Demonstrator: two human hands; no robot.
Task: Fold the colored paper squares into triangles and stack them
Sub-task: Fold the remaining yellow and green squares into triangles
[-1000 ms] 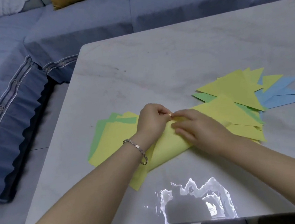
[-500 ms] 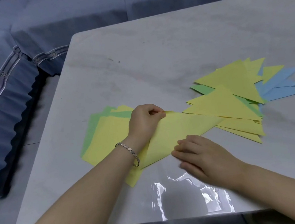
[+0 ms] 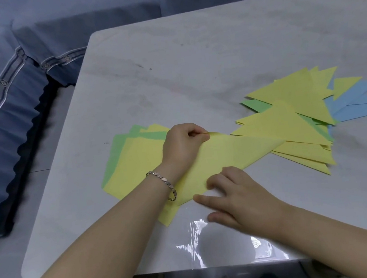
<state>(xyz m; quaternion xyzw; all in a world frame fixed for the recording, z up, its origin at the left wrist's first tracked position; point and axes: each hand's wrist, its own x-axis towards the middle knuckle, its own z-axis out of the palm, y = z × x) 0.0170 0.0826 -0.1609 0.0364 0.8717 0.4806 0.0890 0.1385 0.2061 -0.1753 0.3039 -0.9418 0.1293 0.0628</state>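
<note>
A yellow sheet (image 3: 226,154), doubled corner to corner, lies partly on the unfolded squares (image 3: 129,159), its tip touching the heap of triangles (image 3: 289,102) on a pale table (image 3: 191,57); the left hand (image 3: 182,146) pinches its joined corners; the right hand (image 3: 238,196), fingers spread, presses the fold; creasing seems under way; next, the crease likely needs firm pressure along that edge.

The table (image 3: 190,52) is glossy, marble-look stone. The paper squares (image 3: 134,158) look matt and smooth. The sofa (image 3: 13,113) is cloth.
</note>
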